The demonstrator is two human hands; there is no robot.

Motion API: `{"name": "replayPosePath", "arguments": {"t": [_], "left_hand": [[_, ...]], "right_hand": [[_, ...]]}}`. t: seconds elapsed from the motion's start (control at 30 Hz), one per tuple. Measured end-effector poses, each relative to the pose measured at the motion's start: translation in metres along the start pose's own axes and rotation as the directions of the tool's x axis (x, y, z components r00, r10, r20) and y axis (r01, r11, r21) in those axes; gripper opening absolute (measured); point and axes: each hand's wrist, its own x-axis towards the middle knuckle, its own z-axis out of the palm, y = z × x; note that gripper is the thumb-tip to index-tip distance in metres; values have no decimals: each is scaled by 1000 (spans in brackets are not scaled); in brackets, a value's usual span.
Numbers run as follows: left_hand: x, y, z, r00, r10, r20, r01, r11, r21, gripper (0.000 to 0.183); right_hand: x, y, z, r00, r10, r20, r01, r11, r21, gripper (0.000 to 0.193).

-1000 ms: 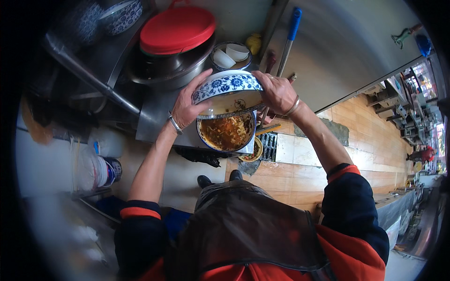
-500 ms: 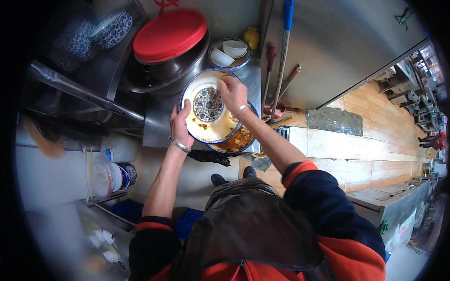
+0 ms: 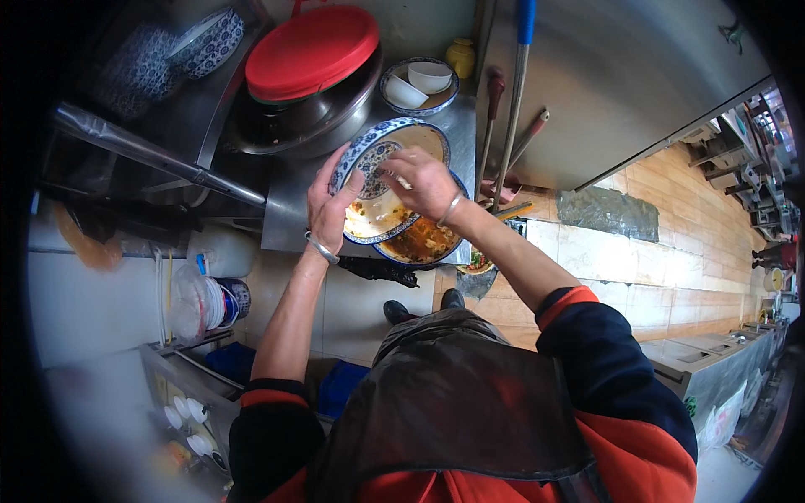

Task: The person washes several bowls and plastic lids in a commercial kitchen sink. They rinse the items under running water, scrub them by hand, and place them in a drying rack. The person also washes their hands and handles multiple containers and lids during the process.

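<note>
A blue-and-white patterned bowl [image 3: 379, 215] is tilted up off the counter, its cream inside stained and dotted with food bits. My left hand [image 3: 331, 197] grips its left side, thumb over the rim. Inside the bowl, the fingers of my right hand [image 3: 426, 184] are curled near the floral bottom; anything held in them is hidden. Directly below sits a second bowl [image 3: 460, 237] with reddish-brown liquid and scraps, partly covered by the tilted one. Behind them, another patterned bowl [image 3: 447, 101] carries two small white bowls [image 3: 430, 77].
The steel counter [image 3: 289, 205] also bears a wide metal basin [image 3: 356, 116] topped by a red lid [image 3: 314, 52]. A yellow jar [image 3: 460, 59] stands at the back. Long-handled tools, one a blue-topped pole [image 3: 515, 101], lean against a steel panel [image 3: 625, 84] on the right.
The bowl in my left hand has tipped, with its far-left side raised so the patterned outside shows. My right hand has shifted from the far rim down toward the middle of the bowl.
</note>
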Motion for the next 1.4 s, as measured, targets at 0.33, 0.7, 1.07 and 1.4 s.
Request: {"name": "replayPosePath", "arguments": {"t": [0.33,0.7,1.07,1.4], "left_hand": [[-9,10,4,999,-35,-28,33,997,-70,50],[-33,-5,15,973,127,-191,-132,991,-13,53],[-211,-29,-26,644,-433,-630,-235,672,-702,52],[-488,-39,-250,182,-392,-902,-721,570,-393,55]], "right_hand": [[-53,2,-25,818,22,575,190,933,-306,25],[-74,-28,30,983,2,185,1,1000,-17,10],[-192,32,-77,758,551,350,-646,711,279,19],[-199,74,-72,613,616,495,-760,630,158,23]]}}
